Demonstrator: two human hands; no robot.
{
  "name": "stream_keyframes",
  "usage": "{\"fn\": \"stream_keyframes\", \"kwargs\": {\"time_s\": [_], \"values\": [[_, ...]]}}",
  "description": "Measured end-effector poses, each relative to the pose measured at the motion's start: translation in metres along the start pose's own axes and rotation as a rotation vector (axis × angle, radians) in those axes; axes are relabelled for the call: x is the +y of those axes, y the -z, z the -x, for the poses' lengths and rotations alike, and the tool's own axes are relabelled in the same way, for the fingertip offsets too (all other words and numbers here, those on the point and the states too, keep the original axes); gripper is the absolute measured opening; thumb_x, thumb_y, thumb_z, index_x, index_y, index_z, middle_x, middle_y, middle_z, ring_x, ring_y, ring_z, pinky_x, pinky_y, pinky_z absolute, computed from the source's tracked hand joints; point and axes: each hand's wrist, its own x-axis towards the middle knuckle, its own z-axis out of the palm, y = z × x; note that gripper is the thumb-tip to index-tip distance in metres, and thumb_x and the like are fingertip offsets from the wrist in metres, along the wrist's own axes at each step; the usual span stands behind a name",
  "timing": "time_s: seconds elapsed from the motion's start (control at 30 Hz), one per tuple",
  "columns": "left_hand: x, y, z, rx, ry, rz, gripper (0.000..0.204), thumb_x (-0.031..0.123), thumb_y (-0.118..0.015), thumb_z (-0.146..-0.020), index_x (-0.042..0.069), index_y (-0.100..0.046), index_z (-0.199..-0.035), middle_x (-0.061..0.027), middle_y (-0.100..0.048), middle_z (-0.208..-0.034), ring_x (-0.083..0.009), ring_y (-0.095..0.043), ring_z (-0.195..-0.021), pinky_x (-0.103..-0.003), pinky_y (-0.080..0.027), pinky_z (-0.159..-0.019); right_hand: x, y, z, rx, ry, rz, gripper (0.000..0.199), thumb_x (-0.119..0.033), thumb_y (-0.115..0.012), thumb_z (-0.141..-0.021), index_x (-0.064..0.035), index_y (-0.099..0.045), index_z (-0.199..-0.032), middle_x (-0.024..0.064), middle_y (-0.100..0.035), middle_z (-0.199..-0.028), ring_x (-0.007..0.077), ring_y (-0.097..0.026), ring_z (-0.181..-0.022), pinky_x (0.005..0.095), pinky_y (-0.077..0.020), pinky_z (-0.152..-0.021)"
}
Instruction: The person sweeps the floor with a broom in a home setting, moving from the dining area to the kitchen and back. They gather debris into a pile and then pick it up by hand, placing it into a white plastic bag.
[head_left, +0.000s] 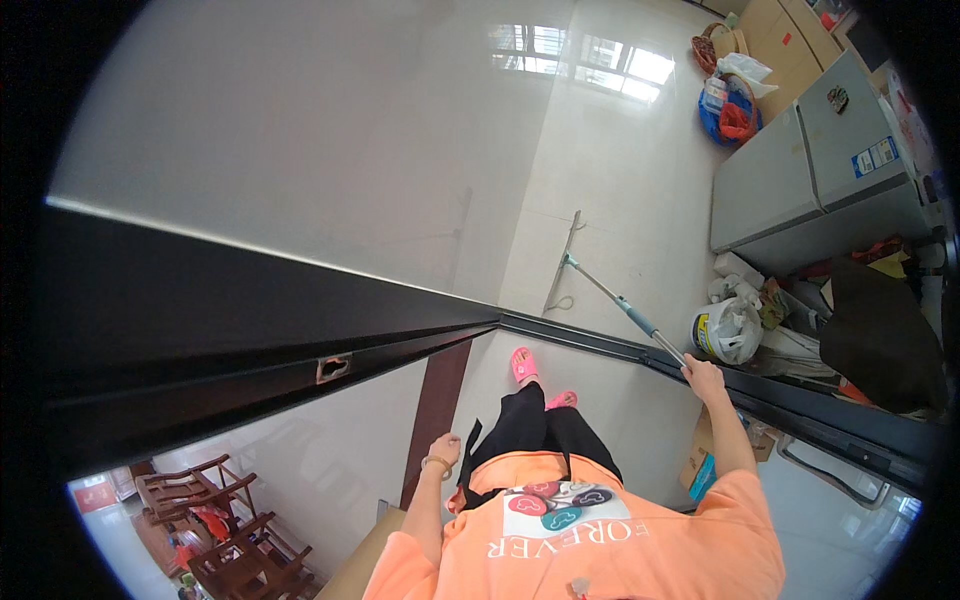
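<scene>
My right hand [703, 377] is wrapped round the end of a long-handled floor squeegee [632, 312]. Its pole is silver with a blue-grey sleeve, and it slants away to the far left. A long thin bar forms its head, lying on the pale tiles past the sliding-door track [575, 333], with a small loop at the near end. By my left hip hangs my left hand [445, 450], a bracelet at its wrist. Its fingers are curled in, and nothing shows in them.
A large dark-framed door panel [250, 290] spans the left. On the right stand a grey fridge [770, 180], a white bucket [725, 330] holding plastic bags, and piled clutter. Baskets [730, 110] sit farther off. Wooden chairs [240, 560] are at lower left, a cardboard box [700, 445] at lower right.
</scene>
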Motion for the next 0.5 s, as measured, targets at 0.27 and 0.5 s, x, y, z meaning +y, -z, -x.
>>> {"fn": "stream_keyframes", "kwargs": {"time_s": [0.27,0.5], "values": [[0.031,0.049,-0.034,-0.020,-0.153,-0.168,0.028,0.025,-0.050,-0.081,0.008,-0.063,-0.100,-0.0155,-0.064,-0.095,-0.0304,-0.061,-0.090,-0.037,-0.047,-0.080,-0.014,0.015,0.028,0.018,-0.158,0.122,0.034,-0.030,-0.056,-0.083,-0.0139,-0.051,-0.113,0.0121,-0.062,-0.068,0.0315,-0.062,-0.065,0.0422,-0.0498,-0.060],[0.056,0.072,-0.097,-0.125,-0.238,-0.163,0.029,0.022,-0.049,-0.080,0.008,-0.063,-0.101,-0.0155,-0.065,-0.091,-0.0260,-0.064,-0.077,-0.035,-0.049,-0.073,-0.092,0.011,0.061,-0.047,-0.419,-0.008,0.032,-0.029,-0.051,-0.087,-0.0098,-0.051,-0.112,0.0178,-0.063,-0.077,0.0360,-0.062,-0.074,0.0453,-0.0508,-0.064]]}}
